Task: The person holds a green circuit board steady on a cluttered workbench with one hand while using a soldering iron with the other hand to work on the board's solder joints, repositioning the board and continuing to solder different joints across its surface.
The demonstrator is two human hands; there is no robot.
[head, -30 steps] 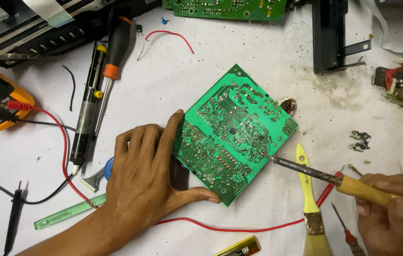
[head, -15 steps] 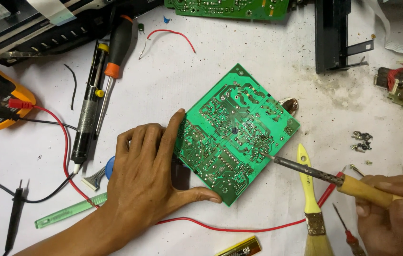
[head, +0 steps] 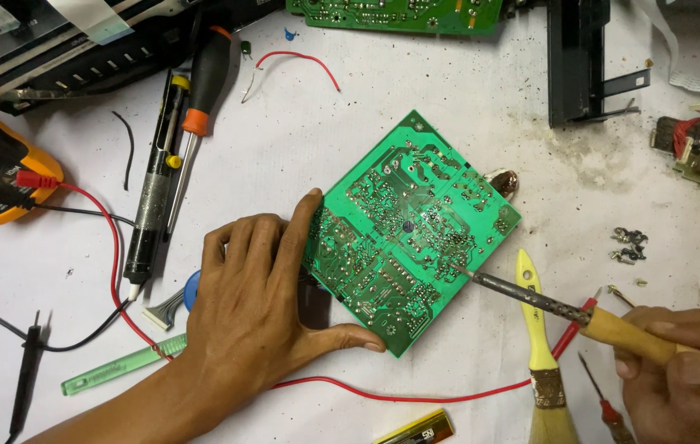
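Green circuit board (head: 412, 238) pinned flat by left hand (head: 255, 312) — right hand (head: 679, 370) grips soldering iron (head: 580, 312), tip touching it

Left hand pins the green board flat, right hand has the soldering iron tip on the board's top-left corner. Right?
Not quite. In the head view the soldering iron tip meets the green board at its lower-right edge, not the top-left corner. The rest holds: the left hand pins the board, and the right hand holds the iron.

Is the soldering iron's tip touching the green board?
Yes, the soldering iron in the right hand has its tip on the green board's lower right edge.
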